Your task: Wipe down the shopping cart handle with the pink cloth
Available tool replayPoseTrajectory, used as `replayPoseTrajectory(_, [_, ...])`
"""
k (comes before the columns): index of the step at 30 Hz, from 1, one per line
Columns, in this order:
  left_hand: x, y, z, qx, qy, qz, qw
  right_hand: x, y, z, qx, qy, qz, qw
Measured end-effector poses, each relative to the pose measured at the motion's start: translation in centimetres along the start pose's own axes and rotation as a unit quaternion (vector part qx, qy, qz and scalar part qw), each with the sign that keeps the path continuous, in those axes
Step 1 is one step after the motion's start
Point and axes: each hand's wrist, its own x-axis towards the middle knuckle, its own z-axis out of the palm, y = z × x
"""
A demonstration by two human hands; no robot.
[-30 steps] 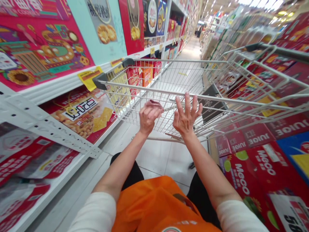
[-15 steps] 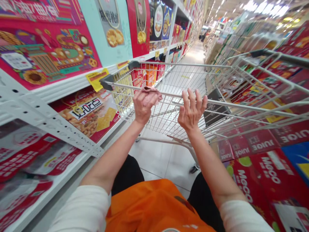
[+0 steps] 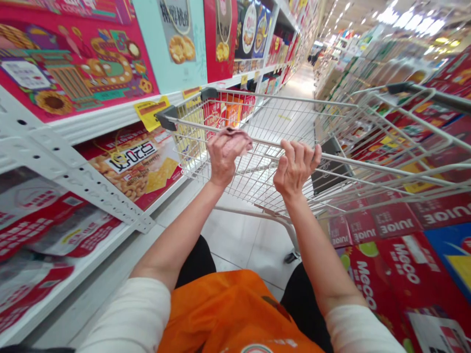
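A wire shopping cart (image 3: 265,200) stands crosswise in front of me, its grey handle bar (image 3: 451,103) off to the right. My left hand (image 3: 222,159) is closed on a crumpled pink cloth (image 3: 239,140), pressed to the cart's near top rail. To the right of it, my right hand (image 3: 296,166) has its fingers curled over the same rail, thumb on the near side. The palms of both hands are hidden. Between the hands a short length of rail shows, with the wire basket below it.
Shelves on the left carry gift boxes (image 3: 180,49), a cracker box (image 3: 134,164) and bagged goods (image 3: 40,215). A yellow price tag (image 3: 151,113) juts out by the cart's corner. Red drink cartons (image 3: 399,274) are stacked on the right. White floor tiles (image 3: 239,235) lie under the cart.
Both hands and the cart's near rail sit slightly further right in view. My right hand's fingers, straighter before, now bend more over the rail. The cloth is still in my left hand.
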Motion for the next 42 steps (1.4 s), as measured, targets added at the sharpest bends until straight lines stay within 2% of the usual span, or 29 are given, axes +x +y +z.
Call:
replayPoseTrajectory(4, [2.3,3.7,0.2,-0.002,-0.046,0.064,0.997,0.4,-0.4,-0.2,0.031,0.028,0.028,0.999])
replayPoseTrajectory(7, [2.5,4.7,0.4,0.008,-0.041,0.070,0.997,0.3,-0.2,-0.6,0.031,0.042,0.029,0.998])
replayPoseTrajectory(9, [1.0,4.5,0.5,0.012,-0.018,0.052,0.998,0.0,0.0,-0.8,0.028,0.052,0.033,0.998])
replayPoseTrajectory(11, [-1.4,4.0,0.4,0.024,-0.006,0.057,0.998,-0.4,0.3,-1.0,0.026,0.063,0.035,0.997])
replayPoseTrajectory(13, [-3.8,3.7,-0.2,0.040,-0.007,0.092,0.995,-0.6,0.6,-1.4,0.031,0.071,0.031,0.996])
replayPoseTrajectory(15, [-5.2,3.6,-1.1,0.049,-0.016,0.130,0.990,-0.6,0.6,-1.9,0.039,0.078,0.024,0.996])
replayPoseTrajectory(18, [-4.7,4.2,-2.1,0.043,-0.012,0.135,0.990,-0.7,-0.2,-2.6,0.035,0.097,0.039,0.994])
replayPoseTrajectory(22, [-3.7,5.7,-1.5,0.036,-0.006,0.102,0.994,-2.0,-2.3,-2.3,0.020,0.087,0.032,0.995])
replayPoseTrajectory(25, [-5.9,6.5,-1.0,0.040,-0.032,0.103,0.993,-4.4,-3.0,-1.2,0.018,0.087,0.013,0.996])
replayPoseTrajectory(28, [-8.0,6.9,-1.4,0.043,-0.034,0.111,0.992,-6.7,-2.6,-0.2,0.012,0.104,0.033,0.994])
replayPoseTrajectory(31, [-7.1,7.9,-1.8,0.040,-0.020,0.092,0.995,-7.8,-2.2,0.1,0.003,0.089,0.063,0.994])
replayPoseTrajectory(35, [-4.9,9.3,-0.5,0.057,-0.015,0.085,0.995,-7.7,-2.3,0.0,-0.003,0.092,0.081,0.992])
replayPoseTrajectory(37, [-5.6,9.2,0.2,0.078,0.002,0.112,0.991,-7.7,-2.3,-0.2,0.003,0.093,0.077,0.993])
replayPoseTrajectory(39, [-7.6,8.4,0.3,0.087,0.011,0.140,0.986,-8.1,-2.0,-0.3,0.006,0.085,0.068,0.994])
replayPoseTrajectory(42, [-10.4,6.5,0.0,0.075,-0.015,0.131,0.988,-8.8,-1.5,-0.4,0.009,0.068,0.061,0.996])
